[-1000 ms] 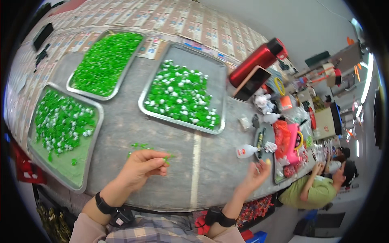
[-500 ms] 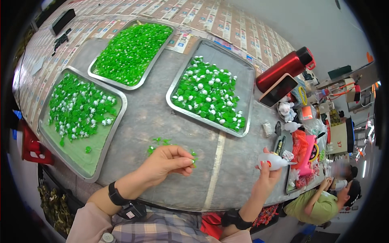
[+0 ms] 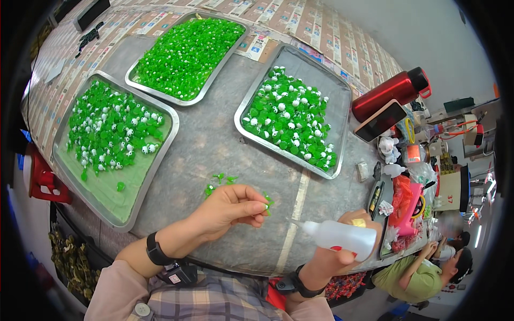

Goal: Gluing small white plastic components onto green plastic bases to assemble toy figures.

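My left hand (image 3: 235, 209) is closed in a pinch, thumb against forefinger, on a small green and white plastic piece (image 3: 267, 207). In my right hand (image 3: 321, 262) is a translucent white squeeze bottle (image 3: 342, 238), lying nearly level with its thin nozzle pointing left. The nozzle tip is a short way right of the pinched piece, not touching it. Several loose green pieces (image 3: 230, 180) lie on the grey table just beyond my left hand.
Metal trays of green and white pieces stand at the left (image 3: 140, 202), far back (image 3: 198, 99) and right of centre (image 3: 246, 128). A red thermos (image 3: 386, 96), a phone (image 3: 381, 121), and a pink tool (image 3: 411, 208) crowd the right side. A person in green (image 3: 409, 275) sits beyond.
My right hand has turned the bottle around, so its nozzle points left instead of right, and brought it nearer my left hand. The left hand keeps its pinch. The whole view has shifted slightly.
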A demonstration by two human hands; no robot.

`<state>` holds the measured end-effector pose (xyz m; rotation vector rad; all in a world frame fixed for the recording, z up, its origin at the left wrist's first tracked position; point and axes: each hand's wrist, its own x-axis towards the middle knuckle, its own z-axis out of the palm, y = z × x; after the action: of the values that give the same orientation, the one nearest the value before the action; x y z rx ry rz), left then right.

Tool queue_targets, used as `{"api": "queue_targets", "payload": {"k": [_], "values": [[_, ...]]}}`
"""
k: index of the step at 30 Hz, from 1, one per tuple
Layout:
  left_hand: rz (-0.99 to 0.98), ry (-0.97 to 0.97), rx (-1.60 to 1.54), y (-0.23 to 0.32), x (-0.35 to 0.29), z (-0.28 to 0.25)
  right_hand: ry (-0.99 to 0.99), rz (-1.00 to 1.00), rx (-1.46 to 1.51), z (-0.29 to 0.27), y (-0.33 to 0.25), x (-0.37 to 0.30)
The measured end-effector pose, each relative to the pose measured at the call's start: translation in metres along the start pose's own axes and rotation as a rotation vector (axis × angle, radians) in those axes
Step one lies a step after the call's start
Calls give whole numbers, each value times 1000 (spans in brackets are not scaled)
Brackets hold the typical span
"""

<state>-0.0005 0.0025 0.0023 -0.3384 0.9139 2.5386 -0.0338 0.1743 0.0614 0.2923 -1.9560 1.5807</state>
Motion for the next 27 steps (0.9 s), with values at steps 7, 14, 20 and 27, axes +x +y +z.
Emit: {"api": "queue_targets", "payload": {"k": [7,14,20,27], "values": [[-10,8,4,1,0,-1,-21,-10,38,11,2,-8],[-9,-1,-3,1,0,0,-85,29,51,8,3,-10],[-6,-14,-11,0,1,-2,-49,18,53,12,1,-9],[-8,27,-5,1,1,1,-32,-35,-182,15,-2,-4]]}}
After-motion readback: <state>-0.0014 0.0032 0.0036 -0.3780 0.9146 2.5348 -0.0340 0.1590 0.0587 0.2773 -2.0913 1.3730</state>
